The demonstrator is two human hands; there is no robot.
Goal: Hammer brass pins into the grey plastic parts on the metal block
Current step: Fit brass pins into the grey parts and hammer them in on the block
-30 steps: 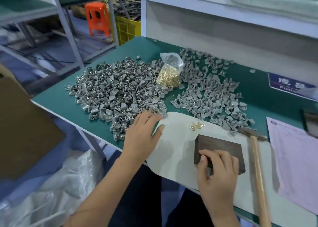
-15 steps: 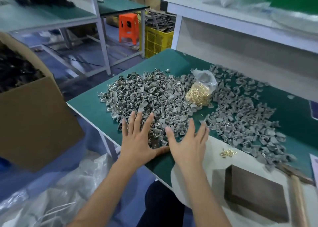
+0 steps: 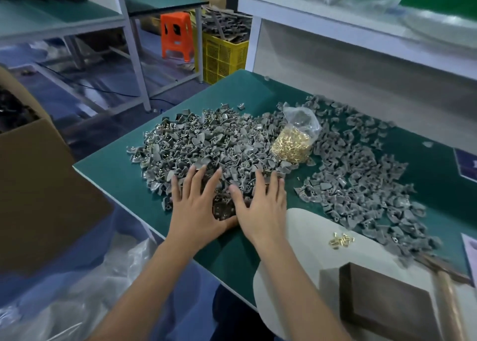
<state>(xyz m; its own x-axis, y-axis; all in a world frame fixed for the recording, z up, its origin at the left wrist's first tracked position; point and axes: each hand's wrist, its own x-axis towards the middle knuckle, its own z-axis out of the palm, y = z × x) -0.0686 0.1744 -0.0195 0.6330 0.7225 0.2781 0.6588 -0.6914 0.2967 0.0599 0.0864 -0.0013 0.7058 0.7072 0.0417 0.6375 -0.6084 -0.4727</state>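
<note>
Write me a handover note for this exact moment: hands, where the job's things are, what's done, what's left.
Left hand and right hand: both flat, fingers spread, on the near edge of the left pile of grey plastic parts; nothing gripped.
Bag of brass pins sits between the piles; a few loose pins lie on the white mat.
Metal block is bare; hammer lies beside it.
No pinned part on the block. All hammering left.

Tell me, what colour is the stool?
Orange. The stool stands on the floor behind the bench, seen in the head view.
</note>
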